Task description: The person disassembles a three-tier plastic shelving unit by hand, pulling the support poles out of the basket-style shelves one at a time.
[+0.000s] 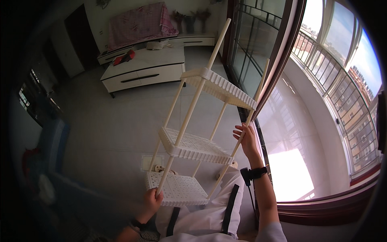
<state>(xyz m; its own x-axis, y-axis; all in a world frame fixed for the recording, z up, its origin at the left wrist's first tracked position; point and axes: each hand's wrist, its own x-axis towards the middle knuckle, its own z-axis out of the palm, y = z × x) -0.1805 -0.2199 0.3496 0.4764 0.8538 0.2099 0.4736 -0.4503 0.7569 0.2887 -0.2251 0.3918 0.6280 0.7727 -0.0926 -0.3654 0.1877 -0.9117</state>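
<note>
A cream plastic shelf rack with three perforated tiers stands tilted in front of my legs. Thin round poles join the tiers, and two poles rise past the top tier with nothing on their upper ends. My left hand is closed around a pole just above the lowest tier. On the right side, my right hand holds another pole between the top and middle tiers, its fingers partly spread. A black strap with a small device sits on my right wrist.
A white coffee table with a red item on it stands ahead. Behind it are a low cabinet and a pink cloth over a large flat shape. A sliding door frame and sunlit balcony lie right; a blue sofa-like shape is left.
</note>
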